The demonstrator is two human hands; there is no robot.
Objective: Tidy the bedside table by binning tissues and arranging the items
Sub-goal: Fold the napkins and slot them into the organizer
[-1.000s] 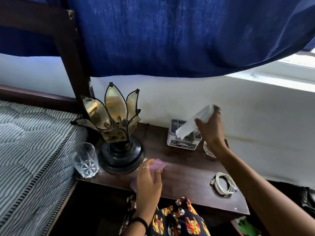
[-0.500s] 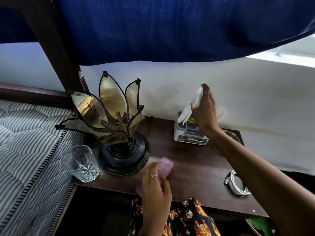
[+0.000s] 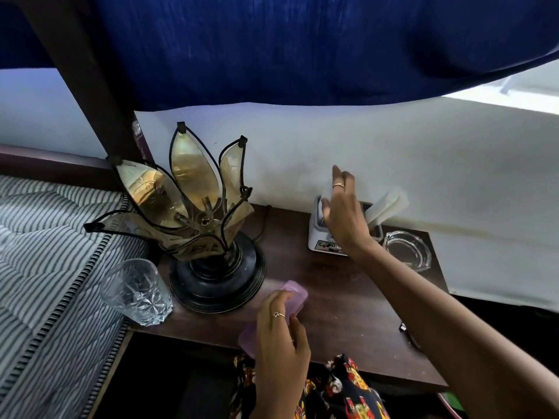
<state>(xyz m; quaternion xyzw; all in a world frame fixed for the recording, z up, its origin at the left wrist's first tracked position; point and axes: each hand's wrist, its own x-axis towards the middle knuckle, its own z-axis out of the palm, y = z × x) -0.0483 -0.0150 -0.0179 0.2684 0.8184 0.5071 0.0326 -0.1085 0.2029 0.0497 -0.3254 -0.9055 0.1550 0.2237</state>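
A dark wooden bedside table [image 3: 348, 313] stands against the white wall. At its back sits a white tissue box [image 3: 325, 246]. My right hand [image 3: 344, 216] is over the box, fingers on a white tissue [image 3: 390, 204] that sticks out on both sides of the hand. My left hand [image 3: 281, 337] grips a flat purple case [image 3: 295, 293] lying at the table's front edge. A petal-shaped brass lamp [image 3: 193, 207] on a black base stands at the left. A cut-glass tumbler [image 3: 136, 293] is at the front left corner, and a clear glass ashtray [image 3: 406, 251] sits right of the box.
A striped mattress [image 3: 45, 267] borders the table on the left, with a dark bed post [image 3: 90, 71] behind it. A blue curtain [image 3: 302, 46] hangs overhead. A cable end [image 3: 408, 334] shows beside my right forearm. Patterned cloth [image 3: 341, 388] lies below the table's front edge.
My right hand has come down with the tissue from above the box onto its top. The view has shifted, uncovering the ashtray and hiding most of the cable. The left hand stays on the purple case.
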